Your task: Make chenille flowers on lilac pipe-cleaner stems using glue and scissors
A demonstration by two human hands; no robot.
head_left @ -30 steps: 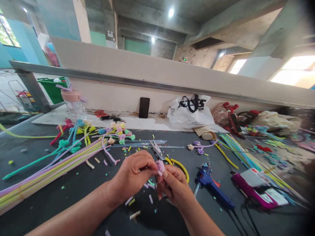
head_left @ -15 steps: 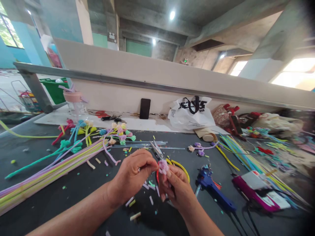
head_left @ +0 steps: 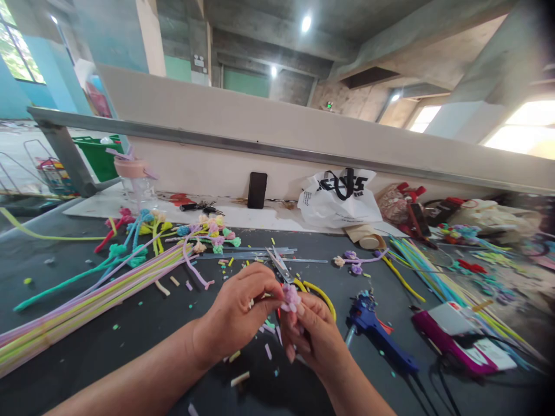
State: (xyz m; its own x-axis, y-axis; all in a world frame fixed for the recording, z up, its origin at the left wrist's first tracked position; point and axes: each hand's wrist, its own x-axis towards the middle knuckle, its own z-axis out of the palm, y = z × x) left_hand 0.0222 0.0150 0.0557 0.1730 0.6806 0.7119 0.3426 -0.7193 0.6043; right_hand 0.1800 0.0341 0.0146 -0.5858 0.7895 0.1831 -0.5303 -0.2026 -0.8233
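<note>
A small pink-purple pipe-cleaner flower [head_left: 290, 298] is between my two hands. My right hand [head_left: 314, 329] pinches it from the right with thumb and fingers. From the left, my left hand [head_left: 243, 300] is closed in a pinch at the flower's edge; a pale bit shows between its curled fingers. Just beyond the flower lie scissors [head_left: 281, 267], blades apart and pointing away, their yellow and red handles partly hidden by my right hand. Short cut pipe-cleaner pieces [head_left: 240, 379] are scattered below my hands.
Bundled pipe cleaners [head_left: 108, 294] and finished flowers [head_left: 212, 231] lie left. A blue glue gun [head_left: 381, 335], a magenta-and-white box [head_left: 463, 341] with cables and more pipe cleaners [head_left: 420, 266] lie right. A phone [head_left: 257, 190] and a white bag [head_left: 338, 199] stand at the back.
My left fingertips have come closer against the flower's left edge. The flower sits slightly lower and turned in my right hand. The whole view has shifted a little.
</note>
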